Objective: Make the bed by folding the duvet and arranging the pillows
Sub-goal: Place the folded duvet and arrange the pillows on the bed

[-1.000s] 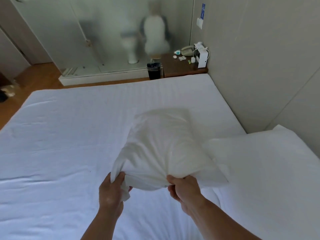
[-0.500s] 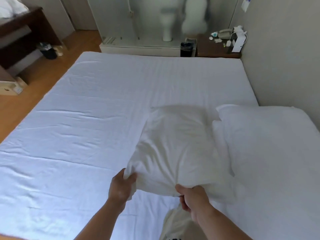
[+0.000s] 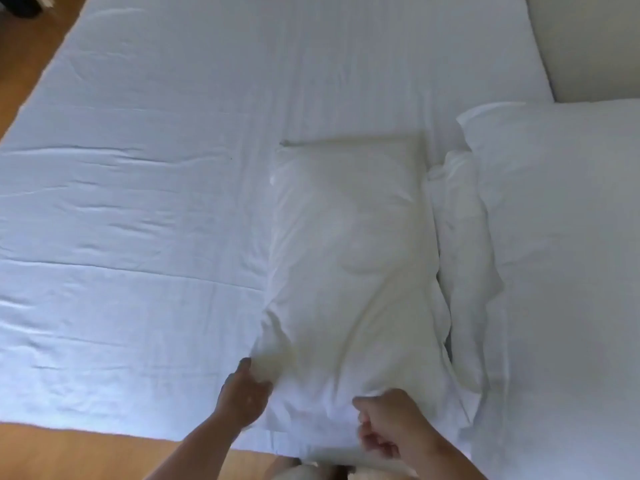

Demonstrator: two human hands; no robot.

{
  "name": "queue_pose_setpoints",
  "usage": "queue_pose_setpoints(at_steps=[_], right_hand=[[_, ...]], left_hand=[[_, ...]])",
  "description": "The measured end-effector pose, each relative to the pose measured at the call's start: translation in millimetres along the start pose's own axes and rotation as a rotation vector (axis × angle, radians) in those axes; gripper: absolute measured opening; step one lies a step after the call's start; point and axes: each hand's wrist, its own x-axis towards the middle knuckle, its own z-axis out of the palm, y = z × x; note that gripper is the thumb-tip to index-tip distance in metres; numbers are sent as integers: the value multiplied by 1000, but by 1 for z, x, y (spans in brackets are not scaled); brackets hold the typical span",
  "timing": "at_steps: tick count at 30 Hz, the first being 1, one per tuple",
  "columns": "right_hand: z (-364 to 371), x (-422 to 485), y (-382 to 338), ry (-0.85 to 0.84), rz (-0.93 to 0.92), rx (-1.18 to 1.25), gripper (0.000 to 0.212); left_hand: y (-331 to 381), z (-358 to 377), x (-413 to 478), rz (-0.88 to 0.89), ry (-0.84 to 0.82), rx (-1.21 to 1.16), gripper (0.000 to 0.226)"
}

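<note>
A cream-white pillow [image 3: 349, 244] lies lengthwise on the white bed sheet [image 3: 138, 202], its near end at the bed's front edge. My left hand [image 3: 242, 393] grips the pillow's near left corner, thumb up along its side. At the pillow's near edge my right hand [image 3: 391, 424] has its fingers curled into the fabric. A second, larger white pillow [image 3: 561, 237] lies just to the right. Rumpled white fabric [image 3: 460, 237] is bunched between the two pillows. I see no separate duvet.
Wooden floor [image 3: 27, 57] shows along the bed's left side and at the front edge [image 3: 86, 452]. A beige wall [image 3: 588, 39] stands at the far right behind the larger pillow. The sheet to the left of the pillow is flat with light creases.
The pillow has come down from mid-air and now lies flat on the sheet beside the larger pillow. The view has tilted downward, and both hands still hold its near end.
</note>
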Motion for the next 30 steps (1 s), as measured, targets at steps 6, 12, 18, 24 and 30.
queue_pose_setpoints(at_steps=[6, 12, 18, 24, 30], right_hand=[[-66, 30, -56, 478, -358, -324, 43], [-97, 99, -107, 530, -420, -248, 97], [-106, 168, -154, 446, -549, 53, 94], [-88, 172, -158, 185, -591, 314, 61], [-78, 111, -173, 112, -611, 326, 65]], left_hand=[[73, -16, 50, 109, 96, -101, 66], [141, -28, 139, 244, 93, -164, 88], [158, -37, 197, 277, -5, -290, 118], [156, -28, 192, 310, -112, -487, 87], [183, -47, 132, 373, -147, -509, 65]])
